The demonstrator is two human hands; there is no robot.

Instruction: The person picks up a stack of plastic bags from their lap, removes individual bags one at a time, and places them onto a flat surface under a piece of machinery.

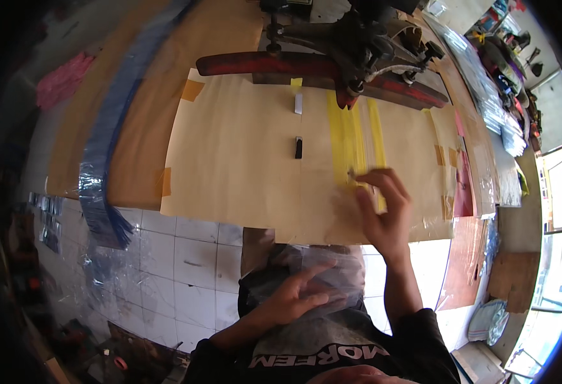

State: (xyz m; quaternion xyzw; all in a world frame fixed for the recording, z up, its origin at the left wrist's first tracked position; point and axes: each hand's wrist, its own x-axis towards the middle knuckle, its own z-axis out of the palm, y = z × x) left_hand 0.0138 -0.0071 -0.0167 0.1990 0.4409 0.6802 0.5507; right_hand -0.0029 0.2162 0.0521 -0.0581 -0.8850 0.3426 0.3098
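Observation:
My right hand (383,208) reaches over the cream paper-covered worktable (242,153), its fingers on a clear plastic bag (358,137) that lies over two yellow strips (345,137). My left hand (297,294) rests flat, fingers spread, on a stack of clear plastic bags (332,269) held against my body at the table's near edge. A small black block (298,148) lies on the paper left of the yellow strips. A white tab (298,104) sits farther back.
A red and dark metal press arm (319,67) spans the back of the table. Piles of clear bags (486,96) line the right edge. A blue plastic sheet (105,160) hangs off the left side over a white tiled floor (178,256).

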